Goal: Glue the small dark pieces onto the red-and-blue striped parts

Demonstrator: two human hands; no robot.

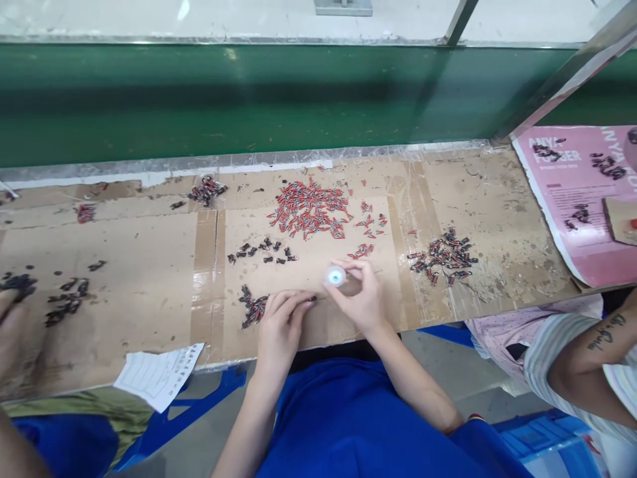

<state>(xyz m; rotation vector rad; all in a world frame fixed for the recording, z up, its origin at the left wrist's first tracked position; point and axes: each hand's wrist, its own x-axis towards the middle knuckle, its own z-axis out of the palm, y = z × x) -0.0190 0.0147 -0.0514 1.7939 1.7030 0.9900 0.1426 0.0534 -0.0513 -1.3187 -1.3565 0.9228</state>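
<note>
Pinching white cap, rt hand

Bare forearms, no sleeves in view, bright blue garment over lap

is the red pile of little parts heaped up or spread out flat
Spread out flat: the red parts lie scattered on the cardboard, strays trailing rightward, above the right hand.

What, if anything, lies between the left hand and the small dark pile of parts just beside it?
Nothing visible. The left hand rests on the cardboard with its fingers right of the dark pile, bare board between them. The right hand holds a small white round object farther right.
</note>
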